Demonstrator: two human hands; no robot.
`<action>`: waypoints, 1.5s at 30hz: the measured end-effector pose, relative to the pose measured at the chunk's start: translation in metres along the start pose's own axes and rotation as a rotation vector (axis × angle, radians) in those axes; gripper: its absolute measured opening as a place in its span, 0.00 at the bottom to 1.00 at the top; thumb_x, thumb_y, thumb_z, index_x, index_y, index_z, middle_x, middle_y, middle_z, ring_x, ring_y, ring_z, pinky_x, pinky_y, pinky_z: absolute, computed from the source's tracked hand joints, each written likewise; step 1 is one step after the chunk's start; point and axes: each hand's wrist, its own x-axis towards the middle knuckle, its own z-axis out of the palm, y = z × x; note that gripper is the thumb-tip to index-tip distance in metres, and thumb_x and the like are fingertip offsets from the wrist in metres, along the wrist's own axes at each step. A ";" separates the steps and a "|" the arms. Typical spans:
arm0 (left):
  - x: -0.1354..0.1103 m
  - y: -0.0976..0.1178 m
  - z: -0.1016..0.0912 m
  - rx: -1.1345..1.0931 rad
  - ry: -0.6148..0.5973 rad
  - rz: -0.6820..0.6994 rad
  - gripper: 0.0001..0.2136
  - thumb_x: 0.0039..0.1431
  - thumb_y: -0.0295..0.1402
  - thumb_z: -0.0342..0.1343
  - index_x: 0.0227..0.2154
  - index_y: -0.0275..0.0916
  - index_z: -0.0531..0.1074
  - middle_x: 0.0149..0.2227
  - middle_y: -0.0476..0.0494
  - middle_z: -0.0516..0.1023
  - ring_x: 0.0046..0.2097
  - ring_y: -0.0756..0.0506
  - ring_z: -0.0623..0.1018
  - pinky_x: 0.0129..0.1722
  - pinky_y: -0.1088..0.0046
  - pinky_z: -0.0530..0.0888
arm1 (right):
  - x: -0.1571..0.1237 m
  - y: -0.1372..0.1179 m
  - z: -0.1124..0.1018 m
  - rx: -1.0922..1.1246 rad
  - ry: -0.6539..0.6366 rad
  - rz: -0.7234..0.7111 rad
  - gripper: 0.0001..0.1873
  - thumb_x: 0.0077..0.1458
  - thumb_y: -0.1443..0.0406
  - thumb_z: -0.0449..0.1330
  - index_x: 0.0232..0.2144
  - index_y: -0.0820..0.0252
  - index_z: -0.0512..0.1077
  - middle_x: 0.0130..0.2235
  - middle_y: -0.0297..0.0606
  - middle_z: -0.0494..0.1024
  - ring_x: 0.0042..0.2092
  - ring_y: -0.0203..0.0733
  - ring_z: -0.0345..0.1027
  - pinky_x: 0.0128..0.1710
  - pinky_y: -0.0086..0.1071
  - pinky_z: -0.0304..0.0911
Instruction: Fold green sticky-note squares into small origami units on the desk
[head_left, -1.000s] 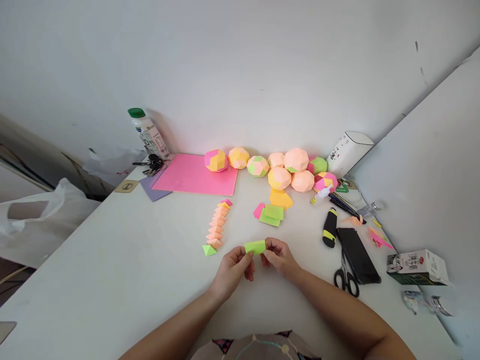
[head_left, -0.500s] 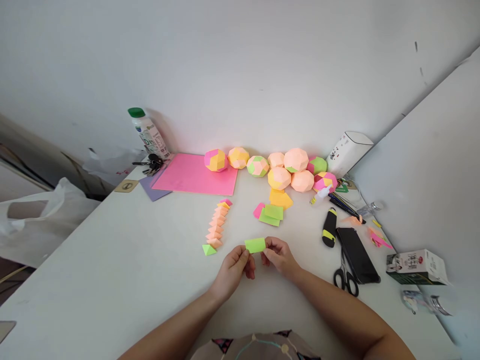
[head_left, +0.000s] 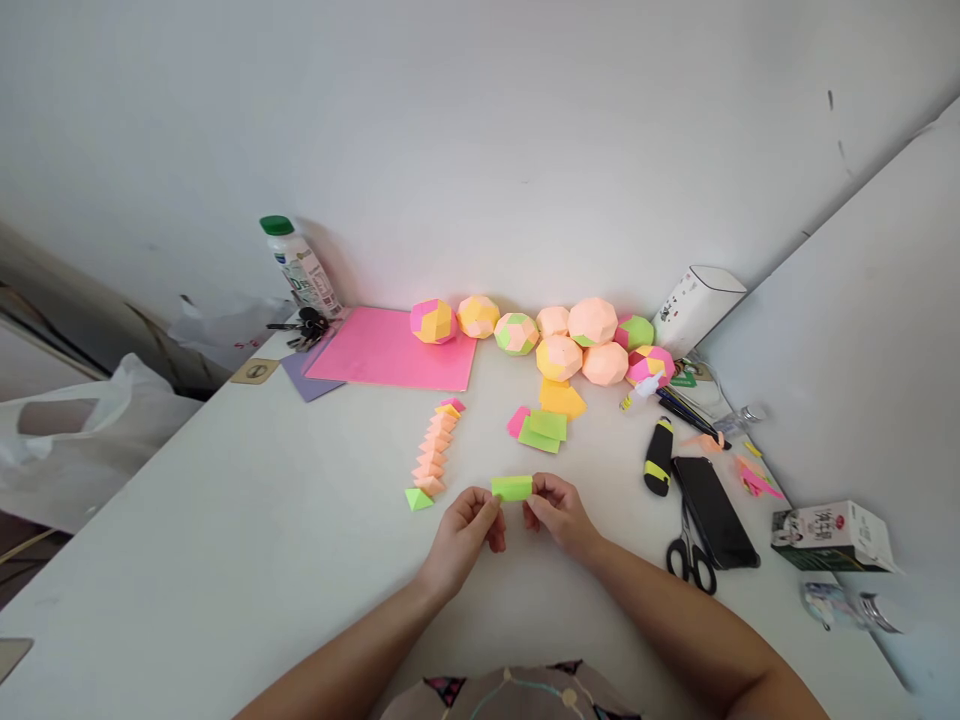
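Observation:
Between my two hands, just above the table, is a green sticky note (head_left: 512,489) with a lighter strip along its top edge. My left hand (head_left: 466,530) pinches its left end between thumb and fingers. At the right end, my right hand (head_left: 561,512) grips it the same way. Beyond my hands lie green sticky notes (head_left: 548,426) with a pink note (head_left: 517,421) partly under them. Orange notes (head_left: 562,399) sit a little farther back. To the left runs a row of folded paper pieces (head_left: 433,445), mostly peach, with a green folded piece (head_left: 418,499) at the near end.
Several faceted paper balls (head_left: 592,321) line the wall, one on a pink sheet (head_left: 390,350). At right lie a box cutter (head_left: 659,458), a phone (head_left: 716,512), scissors (head_left: 691,562) and a milk carton (head_left: 832,537). A bottle (head_left: 304,268) and keys (head_left: 307,328) are at back left.
The green note has tipped a little in my fingers, so a lighter strip now shows along its top. Both hands keep their hold in nearly the same place.

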 end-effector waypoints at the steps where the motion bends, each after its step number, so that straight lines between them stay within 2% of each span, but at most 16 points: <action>1: 0.000 0.000 0.000 -0.001 -0.007 0.005 0.13 0.56 0.43 0.51 0.26 0.39 0.62 0.21 0.52 0.69 0.21 0.52 0.69 0.24 0.75 0.66 | 0.000 0.001 0.000 0.003 -0.001 -0.003 0.09 0.48 0.62 0.58 0.23 0.59 0.63 0.19 0.29 0.67 0.21 0.32 0.59 0.21 0.27 0.56; 6: -0.002 0.002 0.000 -0.008 -0.028 0.009 0.13 0.56 0.42 0.52 0.25 0.39 0.61 0.22 0.52 0.70 0.22 0.52 0.69 0.25 0.75 0.66 | 0.000 0.005 -0.002 0.031 0.012 -0.014 0.09 0.49 0.63 0.58 0.23 0.60 0.62 0.17 0.28 0.67 0.20 0.32 0.58 0.21 0.27 0.55; 9: -0.002 0.004 0.002 -0.064 0.020 0.025 0.11 0.56 0.41 0.52 0.27 0.39 0.61 0.24 0.51 0.71 0.23 0.52 0.71 0.26 0.74 0.67 | 0.000 0.005 -0.002 0.032 0.011 0.002 0.09 0.49 0.63 0.58 0.23 0.60 0.62 0.17 0.28 0.67 0.19 0.31 0.58 0.20 0.27 0.55; 12: -0.002 0.005 0.005 -0.124 0.074 0.061 0.13 0.52 0.38 0.57 0.31 0.41 0.58 0.27 0.51 0.73 0.27 0.50 0.75 0.28 0.73 0.70 | -0.001 0.005 -0.002 0.025 -0.001 0.013 0.09 0.50 0.63 0.58 0.23 0.60 0.62 0.17 0.28 0.66 0.19 0.31 0.58 0.20 0.27 0.55; 17: 0.001 0.002 0.004 -0.163 0.105 0.100 0.16 0.50 0.35 0.59 0.29 0.42 0.53 0.22 0.56 0.71 0.24 0.51 0.74 0.26 0.75 0.69 | -0.002 0.004 -0.001 -0.043 -0.027 -0.016 0.11 0.50 0.62 0.58 0.22 0.60 0.62 0.18 0.29 0.65 0.20 0.31 0.58 0.20 0.27 0.55; 21: 0.002 0.003 0.001 -0.170 0.180 0.108 0.14 0.49 0.34 0.59 0.27 0.41 0.56 0.22 0.55 0.71 0.22 0.53 0.71 0.25 0.77 0.67 | -0.003 0.003 -0.001 -0.070 -0.018 -0.060 0.13 0.53 0.61 0.57 0.21 0.60 0.61 0.21 0.30 0.65 0.21 0.31 0.59 0.20 0.27 0.56; 23: 0.002 0.004 0.000 -0.166 0.177 0.100 0.13 0.49 0.35 0.59 0.28 0.40 0.58 0.22 0.55 0.71 0.22 0.54 0.71 0.25 0.77 0.67 | -0.004 0.004 0.000 -0.067 -0.018 -0.099 0.13 0.54 0.60 0.55 0.21 0.60 0.60 0.22 0.30 0.65 0.21 0.32 0.60 0.20 0.27 0.56; 27: 0.002 0.002 0.000 -0.148 0.129 0.084 0.11 0.49 0.37 0.59 0.32 0.38 0.65 0.22 0.54 0.71 0.22 0.54 0.70 0.26 0.76 0.67 | -0.005 0.008 0.002 -0.111 0.002 -0.286 0.05 0.54 0.63 0.55 0.33 0.57 0.63 0.35 0.35 0.66 0.24 0.31 0.61 0.22 0.27 0.59; 29: 0.001 0.001 0.000 -0.123 0.104 0.074 0.13 0.50 0.37 0.59 0.36 0.37 0.67 0.19 0.55 0.69 0.22 0.53 0.69 0.30 0.74 0.68 | -0.005 0.011 0.003 -0.217 0.001 -0.398 0.12 0.53 0.65 0.56 0.42 0.54 0.63 0.42 0.39 0.63 0.27 0.31 0.62 0.24 0.28 0.61; 31: 0.001 0.000 0.000 -0.099 0.071 0.055 0.15 0.50 0.38 0.58 0.39 0.36 0.68 0.17 0.56 0.68 0.23 0.53 0.69 0.32 0.73 0.68 | -0.004 0.013 0.003 -0.330 -0.017 -0.469 0.15 0.53 0.67 0.56 0.45 0.52 0.64 0.46 0.42 0.61 0.29 0.32 0.62 0.26 0.30 0.62; 35: 0.000 0.001 0.000 -0.058 0.006 0.012 0.17 0.49 0.40 0.58 0.39 0.35 0.70 0.19 0.54 0.68 0.22 0.53 0.67 0.26 0.75 0.65 | -0.002 0.015 0.000 -0.369 -0.001 -0.424 0.09 0.55 0.66 0.55 0.40 0.54 0.68 0.49 0.43 0.60 0.30 0.33 0.61 0.27 0.30 0.63; 39: 0.001 0.003 -0.002 0.036 -0.058 -0.008 0.16 0.52 0.42 0.56 0.38 0.34 0.71 0.18 0.55 0.65 0.20 0.54 0.64 0.23 0.76 0.61 | -0.001 0.016 -0.001 -0.304 0.039 -0.347 0.05 0.54 0.63 0.58 0.35 0.56 0.68 0.49 0.43 0.60 0.36 0.37 0.64 0.30 0.31 0.64; 42: 0.002 0.001 -0.003 0.097 -0.093 -0.017 0.17 0.55 0.44 0.53 0.37 0.34 0.71 0.14 0.57 0.59 0.19 0.54 0.59 0.21 0.78 0.58 | -0.001 0.013 0.001 -0.268 0.026 -0.332 0.06 0.53 0.62 0.58 0.31 0.58 0.68 0.45 0.42 0.63 0.38 0.39 0.64 0.31 0.31 0.63; 45: 0.001 0.000 -0.004 0.133 -0.091 -0.031 0.17 0.54 0.45 0.53 0.33 0.35 0.72 0.15 0.58 0.55 0.18 0.55 0.56 0.19 0.78 0.53 | -0.001 0.010 0.003 -0.247 0.006 -0.309 0.09 0.53 0.60 0.59 0.27 0.59 0.66 0.37 0.39 0.66 0.33 0.37 0.62 0.30 0.30 0.61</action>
